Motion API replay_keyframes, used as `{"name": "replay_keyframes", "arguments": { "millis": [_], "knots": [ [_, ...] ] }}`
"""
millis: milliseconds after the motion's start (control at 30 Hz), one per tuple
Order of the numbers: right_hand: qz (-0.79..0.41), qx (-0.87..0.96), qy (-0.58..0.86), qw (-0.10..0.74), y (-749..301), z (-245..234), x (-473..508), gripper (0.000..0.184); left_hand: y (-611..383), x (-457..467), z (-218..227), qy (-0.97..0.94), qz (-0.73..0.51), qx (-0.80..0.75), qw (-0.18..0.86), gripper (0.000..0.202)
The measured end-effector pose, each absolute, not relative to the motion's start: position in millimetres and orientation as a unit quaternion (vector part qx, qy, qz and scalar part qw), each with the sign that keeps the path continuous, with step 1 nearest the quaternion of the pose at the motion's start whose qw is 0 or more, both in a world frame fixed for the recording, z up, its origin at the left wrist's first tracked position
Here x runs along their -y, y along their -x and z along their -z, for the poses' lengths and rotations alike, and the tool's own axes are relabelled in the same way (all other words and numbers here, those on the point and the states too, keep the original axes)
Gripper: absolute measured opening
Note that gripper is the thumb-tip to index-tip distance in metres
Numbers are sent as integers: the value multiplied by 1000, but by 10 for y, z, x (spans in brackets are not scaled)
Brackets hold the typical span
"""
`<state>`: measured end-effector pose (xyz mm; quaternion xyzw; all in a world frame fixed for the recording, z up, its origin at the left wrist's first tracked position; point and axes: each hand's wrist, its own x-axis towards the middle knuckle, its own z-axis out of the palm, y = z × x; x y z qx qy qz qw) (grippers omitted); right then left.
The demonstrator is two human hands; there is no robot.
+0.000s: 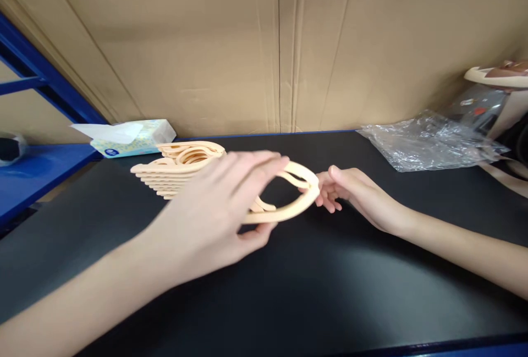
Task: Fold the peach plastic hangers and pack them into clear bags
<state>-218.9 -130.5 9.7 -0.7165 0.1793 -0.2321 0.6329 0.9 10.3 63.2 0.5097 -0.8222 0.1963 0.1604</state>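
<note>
My left hand (218, 203) is closed on a cream plastic looped frame (289, 214), fingers over its top and thumb beneath. The frame has a pointed right end and a curved inner strip, and its left part is hidden behind the hand. My right hand (350, 186) is at that pointed end, thumb raised and fingers loosely bent and apart. One fingertip shows behind the tip; whether it touches, I cannot tell. Beyond my left hand lies a neat stack of matching cream plastic pieces (165, 172), partly covered by the hand.
A tissue box (136, 138) stands at the back left of the black table (313, 291). Clear plastic bags (429, 139) lie at the back right. Cardboard (214, 49) walls off the far side, and a blue metal frame (53, 87) rises at left.
</note>
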Motion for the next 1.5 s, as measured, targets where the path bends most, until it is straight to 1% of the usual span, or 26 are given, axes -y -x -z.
{"name": "replay_keyframes", "arguments": {
  "millis": [67, 133, 200, 267, 300, 367, 433, 533, 667, 800, 1000, 1167, 1500],
  "knots": [
    [243, -195, 710, 632, 2185, -80, 1353, 54, -196, -107, -822, -527, -202, 807, 172, 53],
    [238, -203, 710, 631, 2176, -61, 1377, 53, -445, -97, -989, -549, -161, 799, 185, 57],
    [225, -201, 715, 631, 2166, -42, 1377, 52, -719, -71, -1105, -565, -126, 789, 204, 65],
    [211, -196, 725, 626, 2155, -26, 1368, 51, -973, -37, -1161, -611, -125, 755, 200, 67],
    [206, -194, 730, 622, 2150, -20, 1364, 50, -1080, -20, -1168, -642, -116, 735, 188, 67],
    [200, -195, 737, 615, 2144, -9, 1363, 48, -1243, 8, -1155, -681, -92, 707, 168, 73],
    [194, -201, 740, 612, 2140, 3, 1369, 47, -1342, 31, -1121, -714, -66, 680, 151, 74],
    [184, -208, 743, 609, 2139, 19, 1381, 45, -1397, 66, -1069, -701, -26, 700, 135, 77],
    [177, -208, 752, 600, 2140, 24, 1383, 45, -1397, 100, -1032, -721, -1, 675, 157, 79],
    [173, -209, 755, 596, 2135, 14, 1376, 43, -1435, 81, -1013, -707, -4, 686, 170, 90],
    [169, -208, 757, 596, 2123, 22, 1381, 43, -1517, 15, -970, -700, -17, 700, 138, 79],
    [168, -211, 757, 595, 2128, 30, 1384, 43, -1523, 21, -945, -678, -28, 722, 134, 71],
    [168, -207, 756, 598, 2118, 20, 1382, 43, -1596, 24, -927, -674, -6, 727, 133, 75]
  ]
}}
